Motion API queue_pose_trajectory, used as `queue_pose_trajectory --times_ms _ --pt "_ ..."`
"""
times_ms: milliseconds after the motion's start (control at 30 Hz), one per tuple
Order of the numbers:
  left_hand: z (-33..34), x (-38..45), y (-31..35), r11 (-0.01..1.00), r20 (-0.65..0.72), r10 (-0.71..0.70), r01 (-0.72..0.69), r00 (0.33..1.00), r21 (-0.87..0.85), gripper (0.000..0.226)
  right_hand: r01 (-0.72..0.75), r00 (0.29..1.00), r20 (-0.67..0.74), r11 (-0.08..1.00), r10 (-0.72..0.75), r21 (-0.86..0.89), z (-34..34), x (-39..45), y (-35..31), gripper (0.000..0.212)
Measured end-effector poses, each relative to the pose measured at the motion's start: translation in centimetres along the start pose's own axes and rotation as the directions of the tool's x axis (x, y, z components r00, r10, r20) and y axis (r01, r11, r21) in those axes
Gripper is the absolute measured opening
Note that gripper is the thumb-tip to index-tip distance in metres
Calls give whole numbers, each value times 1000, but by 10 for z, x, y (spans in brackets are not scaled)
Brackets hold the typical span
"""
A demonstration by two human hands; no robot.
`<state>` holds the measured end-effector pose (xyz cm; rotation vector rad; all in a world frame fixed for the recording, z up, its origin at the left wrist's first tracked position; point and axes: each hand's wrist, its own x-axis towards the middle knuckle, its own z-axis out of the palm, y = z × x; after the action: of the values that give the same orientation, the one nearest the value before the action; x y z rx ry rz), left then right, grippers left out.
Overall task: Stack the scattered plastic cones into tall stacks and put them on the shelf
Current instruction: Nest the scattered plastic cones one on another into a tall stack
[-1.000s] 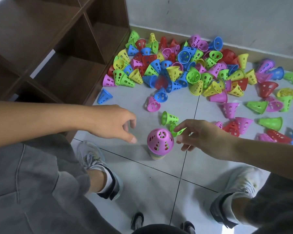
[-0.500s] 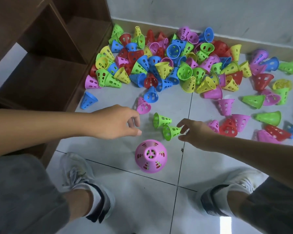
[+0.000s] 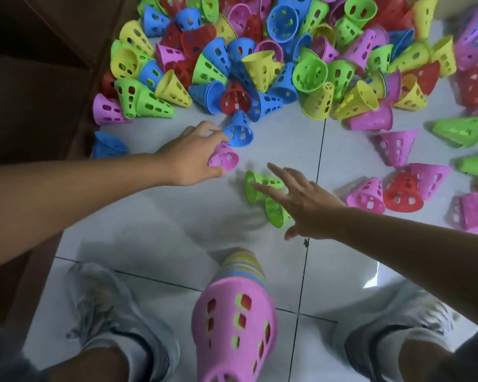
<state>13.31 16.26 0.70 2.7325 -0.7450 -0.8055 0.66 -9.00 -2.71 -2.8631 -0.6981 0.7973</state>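
- Head view shows us crouched over a pale tiled floor (image 3: 155, 216), our 2 shoes (image 3: 113, 321) planted either side of a tall stack (image 3: 233, 318) of nested cones capped by a pink one.
- Our left hand (image 3: 189, 157) reaches forward and curls its fingers round a pink cone (image 3: 224, 159) lying on its side; a blue cone (image 3: 239, 129) sits just beyond, touching the fingertips.
- Our right hand (image 3: 301, 202) is spread wide, fingers straight, holding nothing; it hovers over 2 green cones (image 3: 255, 186) lying on the floor, partly covering them. We cannot tell whether the fingers touch them.
- A big heap (image 3: 260, 59) of red, blue, yellow, green and pink cones fills the far floor, with more pink, red and green ones scattered to the right.
- The shelf (image 3: 39, 78), dark brown wood, stands at the left edge, its foot against the heap; a blue cone lies right beside it.
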Motion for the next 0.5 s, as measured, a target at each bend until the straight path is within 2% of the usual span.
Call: queue_pose_trajectory --times_ms 100,200,367,500 --pt "10 24 -2 982 -19 -131 128 991 -141 86 78 997 -11 997 -78 -14 1 18 8 148" --pt "20 43 3 914 -30 -286 263 958 -307 90 123 992 -7 992 -124 -31 0 30 15 149" --pt "30 63 14 894 -51 -294 255 955 -369 93 194 981 -16 979 -196 -68 0 40 23 147" --pt "37 73 22 948 -100 -250 223 963 -226 82 206 976 -52 974 -211 -89 5 42 20 143"
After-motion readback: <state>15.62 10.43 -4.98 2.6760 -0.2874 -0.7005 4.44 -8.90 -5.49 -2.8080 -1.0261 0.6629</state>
